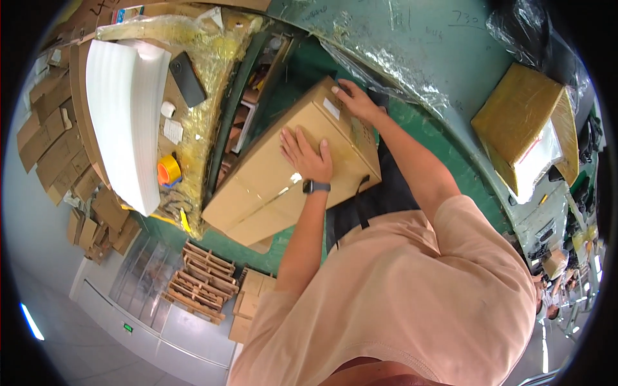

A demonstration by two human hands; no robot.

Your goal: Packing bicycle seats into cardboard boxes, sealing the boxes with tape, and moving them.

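A large brown cardboard box (277, 174) stands slanted in front of me, with shiny clear tape along its top seam and a small white label near its far end. My left hand (306, 157) lies flat on its top, fingers spread, a dark watch (315, 186) on the wrist. At the far right corner my right hand (357, 103) grips the box edge; the thumb shows on top, while the other fingers are partly hidden. The box's underside is out of sight.
To the left, a tape-covered bench (219, 90) bears white foam sheets (122, 122), a dark phone (187, 78) and a yellow tape roll (168, 170). A green table (444, 58) at right carries a taped carton (518, 122). Wooden pallets (199, 283) stand lower left.
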